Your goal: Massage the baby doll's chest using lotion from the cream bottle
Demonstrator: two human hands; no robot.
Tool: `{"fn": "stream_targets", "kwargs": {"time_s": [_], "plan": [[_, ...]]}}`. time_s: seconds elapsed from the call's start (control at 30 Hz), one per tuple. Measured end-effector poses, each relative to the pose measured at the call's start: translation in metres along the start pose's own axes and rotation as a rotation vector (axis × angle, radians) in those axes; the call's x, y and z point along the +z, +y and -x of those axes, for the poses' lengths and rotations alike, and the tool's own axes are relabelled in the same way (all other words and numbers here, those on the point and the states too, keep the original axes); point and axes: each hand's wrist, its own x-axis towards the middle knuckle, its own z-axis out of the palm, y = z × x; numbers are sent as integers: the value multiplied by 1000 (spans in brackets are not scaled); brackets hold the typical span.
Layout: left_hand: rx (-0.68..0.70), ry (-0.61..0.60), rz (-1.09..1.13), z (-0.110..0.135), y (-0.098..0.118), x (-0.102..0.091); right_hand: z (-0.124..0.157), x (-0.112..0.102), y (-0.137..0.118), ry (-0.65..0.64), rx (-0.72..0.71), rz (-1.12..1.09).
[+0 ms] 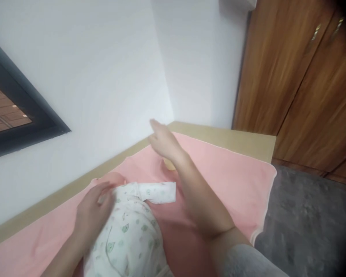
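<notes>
A white baby garment (pixel 132 231) with a green leaf-like print lies on a pink cloth (pixel 219 161). Its body is rounded and filled out, but what is inside cannot be made out. One sleeve (pixel 158 191) stretches flat to the right. At the garment's left shoulder, my left hand (pixel 93 207) curls its fingers and thumb around the fabric, slightly blurred. My right hand (pixel 165 142) is beyond the sleeve near the wall, fingers stretched out, holding nothing visible. A small yellowish rounded thing (pixel 169 164) shows partly beneath my right wrist. Beside my left fingers is a peach-coloured shape (pixel 113 177), mostly hidden.
The pink cloth covers a tan surface (pixel 248 144) set against white walls (pixel 109 77) that meet in a corner. A dark-framed window (pixel 46 119) is at left. Wooden cabinet doors (pixel 279 69) and grey floor (pixel 302 207) lie to the right.
</notes>
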Motion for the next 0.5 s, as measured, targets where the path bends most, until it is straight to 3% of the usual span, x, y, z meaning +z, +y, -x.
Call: {"fn": "stream_targets", "kwargs": {"time_s": [0.07,0.17,0.23,0.33,0.43,0.5], "plan": [[-28,-222,356,-9,44,13,-2,-6,24,-16,94,17],[-344,-591,1044,-29,99,46,1,-3,42,-171,154,64],[-486,-724,1246,-43,125,69,3,3,45,-294,172,104],[-505,-731,1339,-55,150,91,4,9,45,-422,232,185],[-461,-727,1396,-60,162,101,2,10,44,-505,318,226],[-540,-692,1528,-66,166,105,-1,9,42,-508,375,232]]}}
